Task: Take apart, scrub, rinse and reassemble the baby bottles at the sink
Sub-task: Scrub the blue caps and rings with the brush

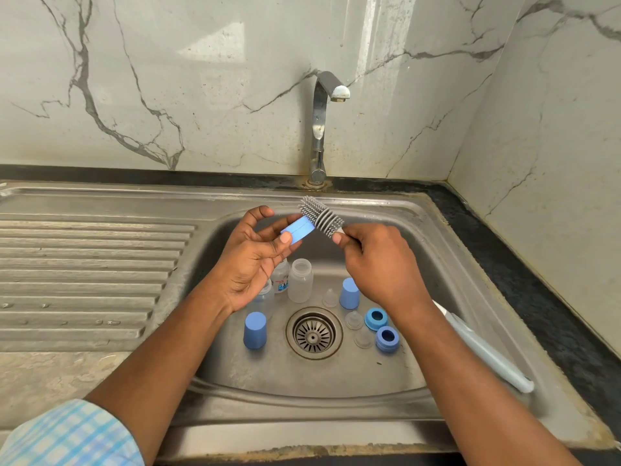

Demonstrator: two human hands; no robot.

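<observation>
My left hand point(250, 260) pinches a blue bottle collar ring point(297, 230) above the sink basin point(433, 250). My right hand point(376, 260) grips the neck of a bottle brush just below its grey silicone head point(319, 215), which touches the ring. The brush's pale blue handle point(487, 351) runs down past my right wrist. On the basin floor lie three clear bottles point(300, 280), two blue caps point(255, 330), two blue rings point(387, 338) and three clear nipples point(354, 320).
A chrome tap point(319, 129) stands behind the basin, with no water running. The drain strainer point(314, 332) sits mid-basin. A ribbed steel drainboard point(84, 270) lies to the left, a black counter edge point(524, 280) to the right, and marble-look walls stand behind.
</observation>
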